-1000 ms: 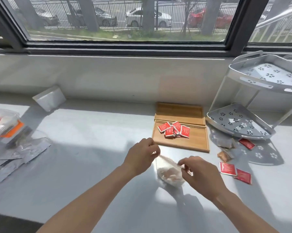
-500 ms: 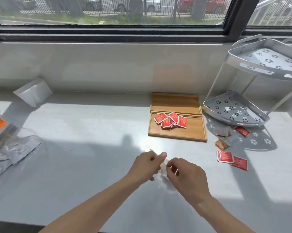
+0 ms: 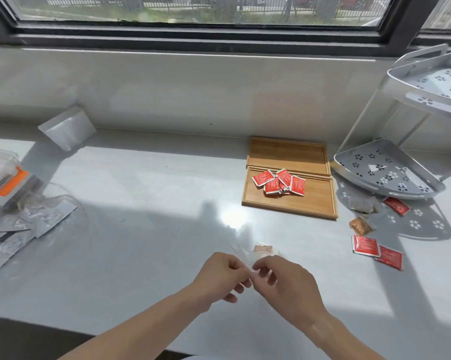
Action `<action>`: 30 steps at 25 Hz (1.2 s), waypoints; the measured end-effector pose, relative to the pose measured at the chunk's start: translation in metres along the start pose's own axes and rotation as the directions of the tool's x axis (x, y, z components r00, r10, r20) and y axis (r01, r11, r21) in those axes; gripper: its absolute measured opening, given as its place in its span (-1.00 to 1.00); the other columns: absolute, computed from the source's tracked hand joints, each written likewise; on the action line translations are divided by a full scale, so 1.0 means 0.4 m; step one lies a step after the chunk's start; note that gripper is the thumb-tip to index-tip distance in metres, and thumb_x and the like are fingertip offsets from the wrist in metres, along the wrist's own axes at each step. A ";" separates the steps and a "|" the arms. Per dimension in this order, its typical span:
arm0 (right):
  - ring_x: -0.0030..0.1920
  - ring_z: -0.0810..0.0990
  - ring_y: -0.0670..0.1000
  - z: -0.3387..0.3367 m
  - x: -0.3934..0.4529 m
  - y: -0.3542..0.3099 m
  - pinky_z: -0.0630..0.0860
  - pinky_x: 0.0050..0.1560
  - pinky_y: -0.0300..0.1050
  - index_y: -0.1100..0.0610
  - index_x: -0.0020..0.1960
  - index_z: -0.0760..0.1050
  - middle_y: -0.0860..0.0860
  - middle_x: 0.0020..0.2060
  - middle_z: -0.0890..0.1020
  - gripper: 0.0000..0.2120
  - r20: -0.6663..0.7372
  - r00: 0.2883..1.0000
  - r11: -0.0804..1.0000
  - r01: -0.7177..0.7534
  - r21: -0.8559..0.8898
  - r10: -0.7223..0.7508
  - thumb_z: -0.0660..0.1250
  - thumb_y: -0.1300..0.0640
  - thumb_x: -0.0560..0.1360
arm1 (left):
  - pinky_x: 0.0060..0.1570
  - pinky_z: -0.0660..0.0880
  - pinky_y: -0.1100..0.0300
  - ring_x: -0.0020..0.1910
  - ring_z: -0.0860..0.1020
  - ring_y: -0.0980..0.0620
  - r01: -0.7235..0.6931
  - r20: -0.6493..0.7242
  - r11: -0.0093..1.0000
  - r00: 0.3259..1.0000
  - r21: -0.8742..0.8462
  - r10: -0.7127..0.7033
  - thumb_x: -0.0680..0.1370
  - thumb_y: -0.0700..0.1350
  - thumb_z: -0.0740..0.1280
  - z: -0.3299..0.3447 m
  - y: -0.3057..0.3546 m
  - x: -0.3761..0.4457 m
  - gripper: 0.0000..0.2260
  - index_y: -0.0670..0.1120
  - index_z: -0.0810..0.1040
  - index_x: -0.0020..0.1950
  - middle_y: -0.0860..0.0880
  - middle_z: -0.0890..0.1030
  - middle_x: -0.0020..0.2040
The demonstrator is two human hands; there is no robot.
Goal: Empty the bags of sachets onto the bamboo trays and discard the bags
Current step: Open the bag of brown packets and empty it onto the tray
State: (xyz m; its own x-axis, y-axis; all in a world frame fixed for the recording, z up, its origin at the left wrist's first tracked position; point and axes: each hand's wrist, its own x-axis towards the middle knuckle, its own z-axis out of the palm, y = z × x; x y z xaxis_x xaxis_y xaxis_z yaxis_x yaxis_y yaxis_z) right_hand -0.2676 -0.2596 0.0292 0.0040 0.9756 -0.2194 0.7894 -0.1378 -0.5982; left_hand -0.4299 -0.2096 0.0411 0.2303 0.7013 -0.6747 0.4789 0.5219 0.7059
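Both hands meet low over the counter: my left hand point(image 3: 223, 275) and right hand point(image 3: 284, 280) each pinch an edge of the small clear bag point(image 3: 260, 252), fingers curled, thumbs pressing the film. The bag sticks up and away from me between the knuckles, a pale brownish sachet showing inside — its long axis I cannot tell, it is too crumpled. Beyond it lie two bamboo trays side by side; the near tray point(image 3: 310, 203) carries a pile of red sachets point(image 3: 280, 181), the far tray point(image 3: 288, 153) is bare. The grey counter point(image 3: 141, 203) runs under a window — loose red packets point(image 3: 365, 245) and a metal corner rack point(image 3: 391, 170) to my right, silver pouches point(image 3: 24, 224) left.
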 end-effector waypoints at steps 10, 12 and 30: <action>-0.33 0.67 -0.04 -0.078 0.068 -0.002 0.55 -0.33 -0.20 0.13 -0.17 0.68 0.03 -0.31 0.72 -0.97 0.354 0.921 0.797 -0.333 0.503 0.161 0.49 0.17 0.39 | -0.29 0.52 0.27 -0.24 0.64 0.11 -0.167 0.148 0.985 0.974 -0.038 0.171 0.52 -0.06 0.41 -0.020 0.006 0.046 -0.86 -0.12 0.61 -0.15 -0.01 0.70 -0.24; -0.32 0.69 0.01 -0.087 0.079 0.005 0.54 -0.33 -0.19 0.20 -0.20 0.66 0.04 -0.33 0.70 -0.92 0.389 0.905 0.798 -0.358 0.486 0.170 0.47 0.18 0.41 | -0.28 0.52 0.27 -0.23 0.64 0.10 -0.187 0.177 0.982 0.967 0.005 0.184 0.53 -0.08 0.40 -0.032 0.009 0.055 -0.86 -0.14 0.62 -0.13 0.00 0.70 -0.25; -0.39 0.39 0.01 -0.078 0.075 -0.026 0.35 -0.37 -0.12 0.14 -0.30 0.39 0.03 -0.42 0.52 -0.78 0.042 0.999 0.978 0.003 -0.211 0.006 0.25 -0.02 0.37 | -0.29 0.38 0.15 -0.34 0.43 0.07 -0.305 0.066 0.771 0.943 0.559 0.325 0.44 -0.02 0.24 -0.004 0.075 0.045 -0.85 0.00 0.41 -0.32 0.07 0.50 -0.37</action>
State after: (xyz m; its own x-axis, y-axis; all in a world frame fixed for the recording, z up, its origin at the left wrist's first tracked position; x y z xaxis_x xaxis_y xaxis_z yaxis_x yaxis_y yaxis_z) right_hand -0.2566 -0.2235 0.0527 -0.0173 0.9668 -0.2551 0.9011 -0.0955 -0.4229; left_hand -0.4128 -0.1808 0.0505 0.4287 0.7992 -0.4214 0.7728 -0.0828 0.6292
